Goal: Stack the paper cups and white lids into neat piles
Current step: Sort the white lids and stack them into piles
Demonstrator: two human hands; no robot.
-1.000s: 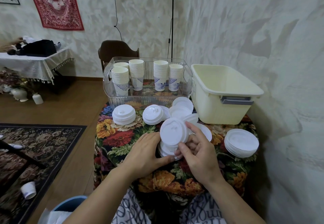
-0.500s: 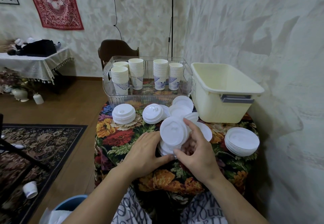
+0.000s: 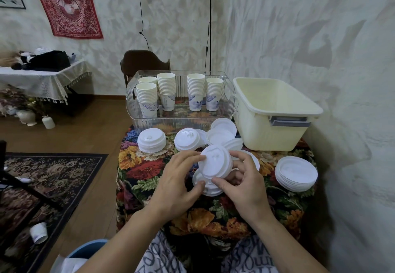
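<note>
We are gripping a small stack of lids [image 3: 214, 162] with our right hand [image 3: 245, 184], tilted above the flowered table [image 3: 149, 172], while our left hand [image 3: 176, 184] is pinching its rim; paper cups [image 3: 166, 90] are standing stacked in the clear tray [image 3: 149, 121]

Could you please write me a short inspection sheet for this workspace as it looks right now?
Surface: small table under a floral tablecloth.
Job's things: stacks of white paper cups in a clear plastic bin; white plastic lids in neat piles and a loose heap.
Clutter: empty cream plastic tub; stack of white plates.
Hands: left hand and right hand grip a tilted lid stack.
Cables: two black cords on the wall.
Surroundings: wooden chair, patterned rug, one paper cup on the floor.
</note>
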